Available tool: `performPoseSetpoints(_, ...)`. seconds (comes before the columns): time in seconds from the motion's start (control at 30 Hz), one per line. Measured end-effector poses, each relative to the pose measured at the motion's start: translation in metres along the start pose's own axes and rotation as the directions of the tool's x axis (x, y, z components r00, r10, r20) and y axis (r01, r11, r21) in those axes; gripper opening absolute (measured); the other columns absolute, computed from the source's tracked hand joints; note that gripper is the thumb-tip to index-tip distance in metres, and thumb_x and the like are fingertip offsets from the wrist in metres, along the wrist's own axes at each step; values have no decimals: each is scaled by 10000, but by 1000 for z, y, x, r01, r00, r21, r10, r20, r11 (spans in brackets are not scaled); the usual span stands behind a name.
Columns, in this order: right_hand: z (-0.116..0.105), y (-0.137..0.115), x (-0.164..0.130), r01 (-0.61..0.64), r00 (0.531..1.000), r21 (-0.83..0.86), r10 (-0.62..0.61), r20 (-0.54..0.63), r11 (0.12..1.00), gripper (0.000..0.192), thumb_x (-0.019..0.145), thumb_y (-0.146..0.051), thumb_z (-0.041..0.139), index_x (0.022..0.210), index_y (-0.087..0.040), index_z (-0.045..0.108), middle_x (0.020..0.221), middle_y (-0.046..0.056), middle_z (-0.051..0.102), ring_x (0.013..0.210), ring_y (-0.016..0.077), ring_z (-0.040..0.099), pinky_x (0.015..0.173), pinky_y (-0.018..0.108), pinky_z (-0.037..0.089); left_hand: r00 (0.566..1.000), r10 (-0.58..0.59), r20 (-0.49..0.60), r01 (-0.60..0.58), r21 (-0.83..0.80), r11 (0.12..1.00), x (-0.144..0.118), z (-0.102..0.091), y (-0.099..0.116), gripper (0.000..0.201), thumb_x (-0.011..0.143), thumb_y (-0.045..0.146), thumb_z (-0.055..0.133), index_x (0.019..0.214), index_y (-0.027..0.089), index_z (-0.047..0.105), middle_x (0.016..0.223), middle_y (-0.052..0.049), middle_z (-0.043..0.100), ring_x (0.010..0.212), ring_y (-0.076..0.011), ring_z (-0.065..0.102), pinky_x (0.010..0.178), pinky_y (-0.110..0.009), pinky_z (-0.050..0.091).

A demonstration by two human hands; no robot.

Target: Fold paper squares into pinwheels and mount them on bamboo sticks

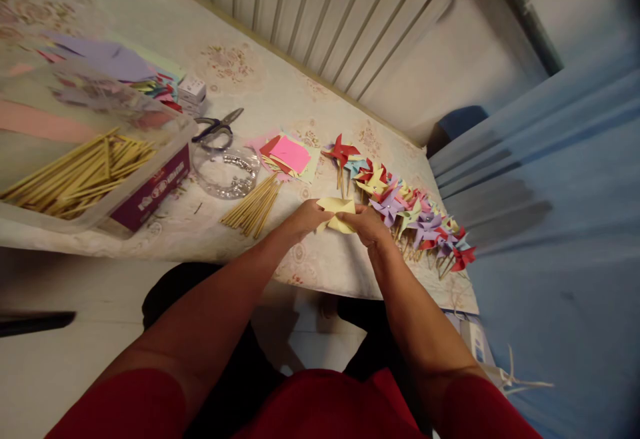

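Both hands meet over the near edge of the desk (310,102): left hand (306,218) and right hand (369,226) pinch a folded yellow paper piece (336,215) between them, fingertips mostly hidden behind the paper, so the fold state is unclear. Just right, a row of finished pinwheels (400,207) overlaps, sticks largely covered. Loose stick bundle (254,208) lies left of the hands; the clear bin of sticks (75,176) is cut off at the frame edge.
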State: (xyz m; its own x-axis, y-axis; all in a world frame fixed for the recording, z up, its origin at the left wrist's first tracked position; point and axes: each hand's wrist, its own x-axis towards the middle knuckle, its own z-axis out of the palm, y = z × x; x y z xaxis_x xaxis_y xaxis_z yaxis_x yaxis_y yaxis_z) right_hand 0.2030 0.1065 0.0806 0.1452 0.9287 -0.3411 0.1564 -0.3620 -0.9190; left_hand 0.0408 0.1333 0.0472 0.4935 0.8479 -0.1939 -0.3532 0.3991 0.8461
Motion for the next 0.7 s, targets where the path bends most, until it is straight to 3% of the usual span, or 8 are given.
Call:
performPoseSetpoints(0.33,4,4,-3,27,994,-144,-42,-101,989,196,527,-252,792,680,-156,718,629,23,711,522,161,606,497,267,483,999,46,3,-46,136,990,3,-2,-5,164,607,44,656,732,125,724,590,-9,662,500,-111,544,470,-195,370)
performPoseSetpoints(0.5,6,3,-7,56,993,-229,-78,-86,972,190,566,-254,734,722,-145,731,633,10,703,538,158,611,504,250,470,998,27,50,-32,95,995,5,-4,-9,148,598,52,664,716,126,714,617,-24,672,502,-114,551,492,-208,388)
performPoseSetpoints(0.6,7,4,-8,68,994,-179,-82,-69,981,229,567,-269,721,759,-145,724,659,12,710,557,166,621,512,254,475,998,-41,54,37,78,996,5,-7,-10,46,609,94,696,623,125,665,559,-24,630,453,-101,511,457,-205,348)
performPoseSetpoints(0.7,9,6,-8,89,993,-28,-91,-79,996,289,542,-285,726,800,-155,706,691,12,718,577,175,634,561,284,516,993,-62,98,63,-9,998,3,-9,-7,92,630,162,740,625,130,654,587,-28,627,514,-108,547,499,-205,396)
